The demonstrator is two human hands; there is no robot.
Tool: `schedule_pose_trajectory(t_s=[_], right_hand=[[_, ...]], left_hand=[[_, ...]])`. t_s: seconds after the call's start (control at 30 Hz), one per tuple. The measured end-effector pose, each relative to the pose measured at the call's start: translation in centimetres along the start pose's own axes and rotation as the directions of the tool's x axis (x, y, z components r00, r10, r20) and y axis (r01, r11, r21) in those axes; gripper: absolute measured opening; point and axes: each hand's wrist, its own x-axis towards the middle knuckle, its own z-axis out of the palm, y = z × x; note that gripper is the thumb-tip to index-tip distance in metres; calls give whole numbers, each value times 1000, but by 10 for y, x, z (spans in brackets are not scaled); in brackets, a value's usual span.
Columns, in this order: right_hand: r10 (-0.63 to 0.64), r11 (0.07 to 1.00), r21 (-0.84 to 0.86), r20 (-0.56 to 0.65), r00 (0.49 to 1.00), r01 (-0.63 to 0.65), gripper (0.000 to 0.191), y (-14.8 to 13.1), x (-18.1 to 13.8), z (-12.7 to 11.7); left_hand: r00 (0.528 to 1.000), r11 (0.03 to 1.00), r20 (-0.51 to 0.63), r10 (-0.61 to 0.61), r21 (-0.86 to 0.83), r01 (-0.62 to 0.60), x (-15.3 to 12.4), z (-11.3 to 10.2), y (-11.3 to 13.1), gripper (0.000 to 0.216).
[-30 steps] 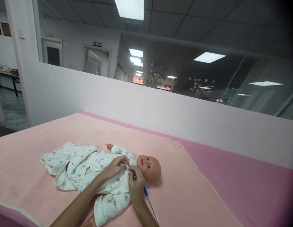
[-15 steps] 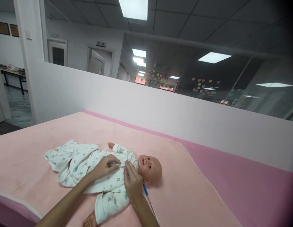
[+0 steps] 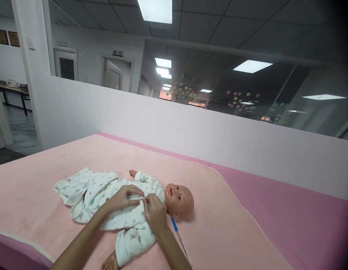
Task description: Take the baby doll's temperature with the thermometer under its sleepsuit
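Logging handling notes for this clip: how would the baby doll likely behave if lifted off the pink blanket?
The baby doll has a round, bare head, so it may loll or roll. The romper lies loose and wrinkled at the leg end, so it would probably hang floppy. The left hand and right hand pinch its front, suggesting pliable cloth.

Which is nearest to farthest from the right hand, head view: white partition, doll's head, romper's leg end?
From the right hand, pinching the romper front:
1. doll's head, just to its right.
2. romper's leg end, off to the left.
3. white partition, far back.
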Motion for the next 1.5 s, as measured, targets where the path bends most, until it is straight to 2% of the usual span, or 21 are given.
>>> schedule_pose_trajectory(t_s=[0.33,0.67,0.9,1.23,1.5], right_hand=[[-38,996,-87,-110,993,29,18,-1,-3,5],[-35,996,-87,-113,993,25,22,-3,-2,4],[-39,996,-84,-105,994,31,17,-4,-3,3],[-55,996,-71,-121,991,47,21,-5,-2,2],[45,996,-72,-155,987,-56,23,-6,-3,2]], left_hand=[[999,997,-28,46,55,-45,0,3,4,20],[997,992,-51,60,117,-54,-1,6,6,16],[999,999,-50,13,29,-12,-2,7,7,14],[999,998,-21,41,54,-40,-3,7,10,1],[999,996,-39,2,-87,-6,-10,-4,15,22]])
